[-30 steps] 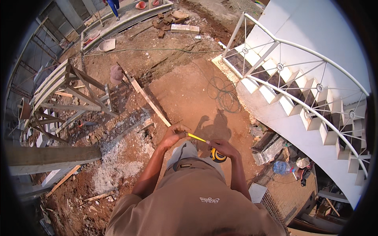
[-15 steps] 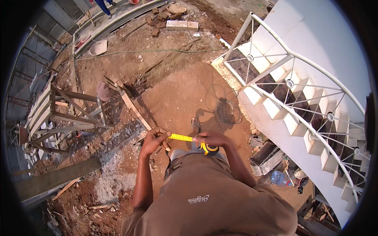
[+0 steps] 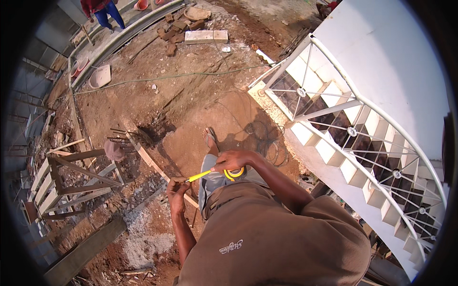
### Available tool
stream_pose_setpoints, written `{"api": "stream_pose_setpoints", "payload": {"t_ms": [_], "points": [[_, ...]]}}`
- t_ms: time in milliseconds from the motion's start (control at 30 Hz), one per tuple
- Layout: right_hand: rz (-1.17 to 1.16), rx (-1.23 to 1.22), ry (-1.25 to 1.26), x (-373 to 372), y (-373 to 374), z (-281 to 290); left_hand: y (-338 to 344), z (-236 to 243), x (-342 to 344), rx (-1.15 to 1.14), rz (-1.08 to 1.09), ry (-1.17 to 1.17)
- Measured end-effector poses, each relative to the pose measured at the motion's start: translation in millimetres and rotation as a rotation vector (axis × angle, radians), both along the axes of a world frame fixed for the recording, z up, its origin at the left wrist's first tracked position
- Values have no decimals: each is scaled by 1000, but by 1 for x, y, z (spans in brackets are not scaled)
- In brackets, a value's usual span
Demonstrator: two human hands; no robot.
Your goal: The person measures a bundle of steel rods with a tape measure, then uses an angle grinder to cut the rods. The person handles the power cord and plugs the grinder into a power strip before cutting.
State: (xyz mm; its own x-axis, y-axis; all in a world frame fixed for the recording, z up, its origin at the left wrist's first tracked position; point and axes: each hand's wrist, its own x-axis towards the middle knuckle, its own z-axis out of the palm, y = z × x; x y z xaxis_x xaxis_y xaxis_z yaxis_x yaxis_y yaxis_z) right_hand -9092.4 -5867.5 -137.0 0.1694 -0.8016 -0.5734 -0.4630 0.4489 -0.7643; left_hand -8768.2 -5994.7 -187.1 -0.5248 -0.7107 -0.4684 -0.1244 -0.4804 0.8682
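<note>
A tape measure (image 3: 234, 175) with a yellow and black case is at my waist, close under my right hand (image 3: 233, 160). My right fingers are closed around the tape just where it leaves the case, partly hiding it. A short stretch of yellow blade (image 3: 199, 176) runs out to the left. Its free end is pinched between the thumb and fingers of my left hand (image 3: 177, 189). The blade slopes down a little toward my left hand.
A long wooden plank (image 3: 149, 159) lies left of my leg, near a wooden frame (image 3: 78, 181). Coiled cable (image 3: 267, 138) rests on the dirt ahead. White stairs with a metal railing (image 3: 355, 90) rise on the right. Another person (image 3: 106, 12) stands far left.
My view has shifted, and one sandalled foot has come forward. Both hands sit further left in view, with the blade now tilted more. The far person shows more fully.
</note>
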Motion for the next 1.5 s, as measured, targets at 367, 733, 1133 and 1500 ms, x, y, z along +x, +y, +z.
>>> {"api": "stream_pose_setpoints", "payload": {"t_ms": [367, 733, 1133, 1500], "points": [[-506, 87, -98, -217, -219, -6, -355, -3, -317, -218, -617, -72], [-616, -19, -69, -361, -345, -45, -636, 17, -549, -287, -175, -20], [-507, 78, 77, -533, -439, -59, -530, -262, -372, 558, 5, -710], [-710, 78, 61, -702, -585, -166, -683, -357, -519, 326, -261, -865]]}}
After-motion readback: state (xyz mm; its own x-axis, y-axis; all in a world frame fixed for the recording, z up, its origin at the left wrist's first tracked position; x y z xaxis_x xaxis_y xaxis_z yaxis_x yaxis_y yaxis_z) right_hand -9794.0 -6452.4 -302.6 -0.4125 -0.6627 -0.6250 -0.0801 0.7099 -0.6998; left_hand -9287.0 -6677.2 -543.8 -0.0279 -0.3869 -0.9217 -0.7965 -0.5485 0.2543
